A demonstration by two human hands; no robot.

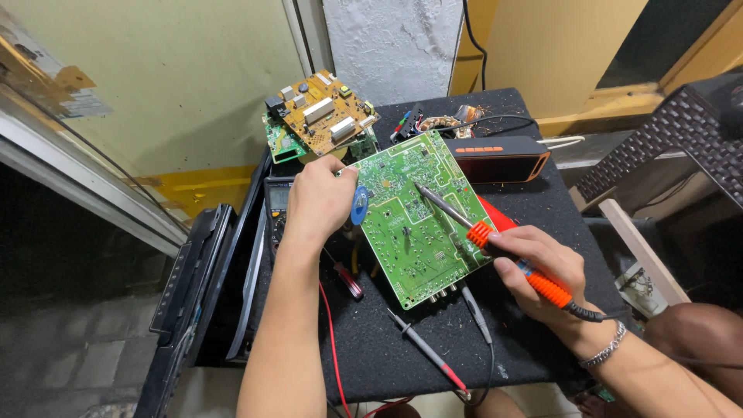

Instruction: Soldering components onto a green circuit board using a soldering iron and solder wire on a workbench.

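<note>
A green circuit board (418, 220) lies tilted on a black mat (534, 201). My left hand (319, 200) grips the board's left edge, next to a small blue spool (359, 205). My right hand (538, 271) holds an orange-handled soldering iron (495, 244), its metal tip resting on the board near the middle. A bracelet sits on my right wrist.
A brown circuit board (325, 112) lies stacked on other boards at the back. A black and orange speaker (499, 157) sits behind the green board. A multimeter (277, 205), its probes (429, 352), a red screwdriver (346, 277) and a black device (197, 286) lie around.
</note>
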